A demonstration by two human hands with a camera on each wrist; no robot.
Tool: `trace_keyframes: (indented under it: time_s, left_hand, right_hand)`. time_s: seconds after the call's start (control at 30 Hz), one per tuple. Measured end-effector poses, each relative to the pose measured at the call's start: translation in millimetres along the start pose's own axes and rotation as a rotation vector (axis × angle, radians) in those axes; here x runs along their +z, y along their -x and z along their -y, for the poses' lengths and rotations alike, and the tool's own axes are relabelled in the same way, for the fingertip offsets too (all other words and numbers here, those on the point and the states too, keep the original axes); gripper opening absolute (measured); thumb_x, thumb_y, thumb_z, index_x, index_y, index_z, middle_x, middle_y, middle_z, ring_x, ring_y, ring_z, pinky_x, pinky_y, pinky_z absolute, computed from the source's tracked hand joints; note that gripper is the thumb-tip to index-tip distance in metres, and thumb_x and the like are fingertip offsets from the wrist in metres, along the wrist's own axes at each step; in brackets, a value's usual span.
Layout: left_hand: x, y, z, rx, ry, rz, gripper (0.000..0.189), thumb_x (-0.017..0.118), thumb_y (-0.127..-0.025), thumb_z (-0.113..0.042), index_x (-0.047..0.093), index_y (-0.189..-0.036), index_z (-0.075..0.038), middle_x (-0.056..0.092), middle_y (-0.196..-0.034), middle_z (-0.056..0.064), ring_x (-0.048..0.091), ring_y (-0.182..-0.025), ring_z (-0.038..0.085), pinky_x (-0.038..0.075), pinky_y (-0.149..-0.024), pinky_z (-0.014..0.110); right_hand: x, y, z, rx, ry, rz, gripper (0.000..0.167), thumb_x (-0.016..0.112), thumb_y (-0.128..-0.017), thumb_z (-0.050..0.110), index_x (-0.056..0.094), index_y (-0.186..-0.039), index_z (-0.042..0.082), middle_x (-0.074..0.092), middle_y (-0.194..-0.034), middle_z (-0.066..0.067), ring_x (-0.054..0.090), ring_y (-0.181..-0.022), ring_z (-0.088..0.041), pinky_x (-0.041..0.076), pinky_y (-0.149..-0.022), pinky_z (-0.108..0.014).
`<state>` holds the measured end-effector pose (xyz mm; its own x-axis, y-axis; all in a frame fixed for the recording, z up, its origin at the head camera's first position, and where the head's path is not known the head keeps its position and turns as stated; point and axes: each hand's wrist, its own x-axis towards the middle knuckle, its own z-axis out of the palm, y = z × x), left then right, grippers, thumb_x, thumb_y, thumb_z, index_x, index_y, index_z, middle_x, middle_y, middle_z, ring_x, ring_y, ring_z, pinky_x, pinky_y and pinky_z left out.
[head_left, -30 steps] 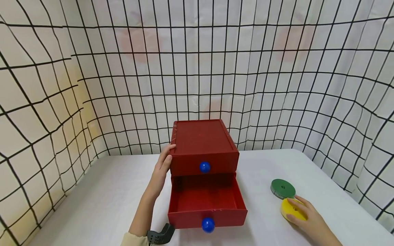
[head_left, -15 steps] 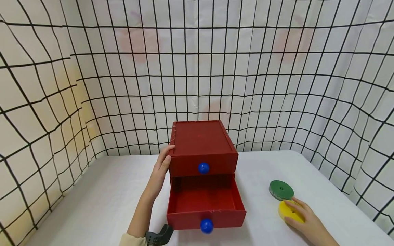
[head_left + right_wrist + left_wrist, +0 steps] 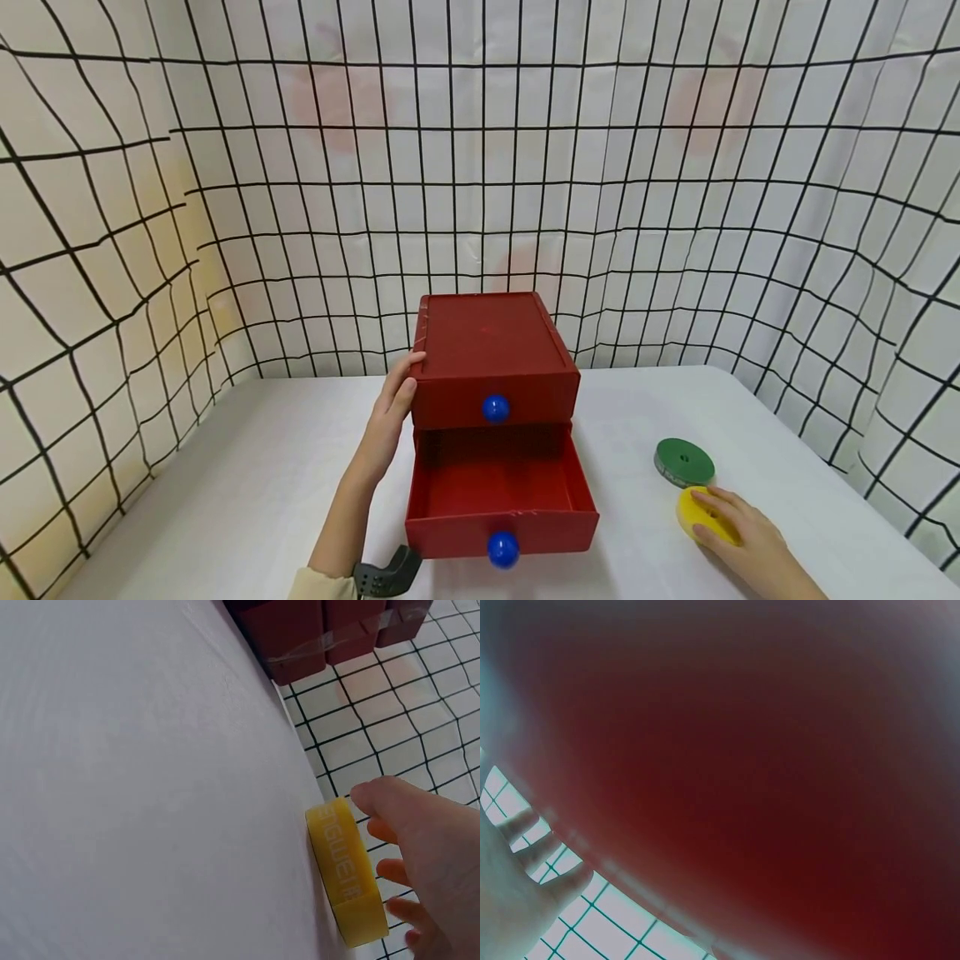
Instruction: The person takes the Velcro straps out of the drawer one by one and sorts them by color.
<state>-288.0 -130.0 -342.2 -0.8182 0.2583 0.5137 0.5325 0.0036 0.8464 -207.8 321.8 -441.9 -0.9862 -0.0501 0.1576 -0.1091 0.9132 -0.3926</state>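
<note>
A small red drawer cabinet (image 3: 487,333) stands in the middle, its lower drawer (image 3: 502,492) pulled out with nothing inside. Blue ball knobs (image 3: 496,408) sit on both drawer fronts. My left hand (image 3: 382,429) rests against the cabinet's left side, fingers extended and fingertips at the top edge. In the left wrist view the cabinet's blurred red side (image 3: 742,787) fills most of the frame. At the right, a yellow tape roll (image 3: 346,874) with pale lettering lies flat on the table. My right hand (image 3: 750,537) lies over it, fingers relaxed above its upper face, thumb by its edge.
A green roll (image 3: 684,462) lies just behind the yellow one. The white table (image 3: 285,467) is bounded at the back and sides by white walls with black grid netting (image 3: 480,167). A dark wrist strap (image 3: 386,573) sits on my left forearm.
The whole head view shifts slightly leftward. Both hands, the cabinet and the rolls otherwise keep their places.
</note>
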Motion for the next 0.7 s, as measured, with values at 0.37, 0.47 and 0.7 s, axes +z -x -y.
trace_keyframes:
  time_s: [0.37, 0.47, 0.7]
  left_hand:
    - [-0.8, 0.0, -0.4, 0.008, -0.004, 0.003, 0.039, 0.030, -0.099, -0.030, 0.031, -0.137, -0.022, 0.024, -0.146, 0.000, 0.030, -0.128, 0.022, 0.025, -0.103, 0.053]
    - [-0.9, 0.2, -0.2, 0.011, -0.008, 0.005, 0.039, 0.030, -0.099, -0.030, 0.030, -0.137, -0.022, 0.025, -0.145, 0.001, 0.031, -0.127, 0.022, 0.025, -0.103, 0.054]
    - [-0.4, -0.3, 0.7, 0.000, -0.009, 0.000, 0.039, 0.031, -0.099, -0.032, 0.030, -0.136, -0.023, 0.025, -0.145, 0.001, 0.031, -0.127, 0.023, 0.025, -0.102, 0.054]
  right_hand:
    - [0, -0.2, 23, -0.050, -0.122, -0.047, 0.046, 0.054, -0.090, 0.032, 0.050, -0.127, 0.005, 0.050, -0.128, -0.022, 0.045, -0.113, -0.045, 0.037, -0.084, -0.063]
    - [0, 0.5, 28, -0.079, -0.136, -0.092, 0.043, 0.056, -0.090, 0.028, 0.051, -0.126, 0.005, 0.052, -0.126, -0.021, 0.046, -0.113, -0.044, 0.037, -0.084, -0.062]
    - [8, 1.7, 37, -0.250, -0.150, -0.284, 0.040, 0.063, -0.084, 0.016, 0.055, -0.122, 0.009, 0.056, -0.124, -0.001, 0.038, -0.116, 0.007, 0.033, -0.102, -0.035]
